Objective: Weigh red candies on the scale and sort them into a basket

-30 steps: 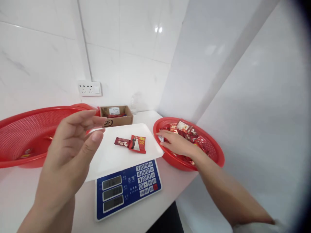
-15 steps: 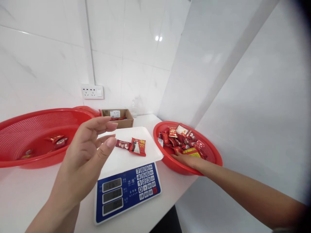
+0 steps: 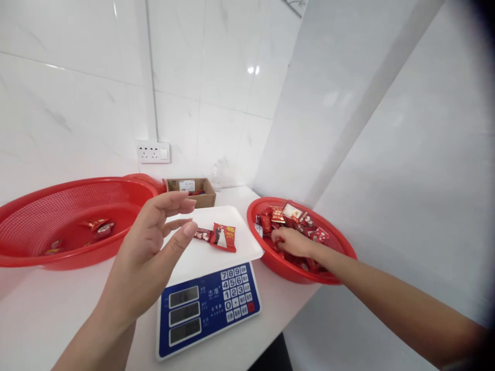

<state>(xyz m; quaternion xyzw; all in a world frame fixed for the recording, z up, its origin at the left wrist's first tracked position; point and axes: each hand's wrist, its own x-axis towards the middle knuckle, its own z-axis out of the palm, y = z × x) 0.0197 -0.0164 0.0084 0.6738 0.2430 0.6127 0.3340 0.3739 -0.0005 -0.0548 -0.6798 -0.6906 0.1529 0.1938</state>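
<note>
My left hand (image 3: 152,247) hangs over the left part of the scale's white tray (image 3: 242,242), fingers curved and apart, holding nothing. Two wrapped sweets lie on that tray: a red packet with a couple printed on it (image 3: 223,237) and a smaller dark red one (image 3: 203,235) touching its left side. My right hand (image 3: 292,242) is down in the right red basket (image 3: 348,251), fingers bent among several red-wrapped sweets (image 3: 278,215). The fingertips are partly hidden, and what they grip cannot be made out.
The blue scale panel (image 3: 211,304) faces me on the white table (image 3: 278,304). A large red basket (image 3: 69,193) with a few sweets stands at the left. Behind the tray are a small cardboard box (image 3: 209,196) and a clear plastic object (image 3: 220,172) near the wall.
My right hand has lifted slightly and its fingers have curled among the sweets. The yellow-and-red packet beside it no longer shows. My left hand keeps its pose; the view has shifted a little.
</note>
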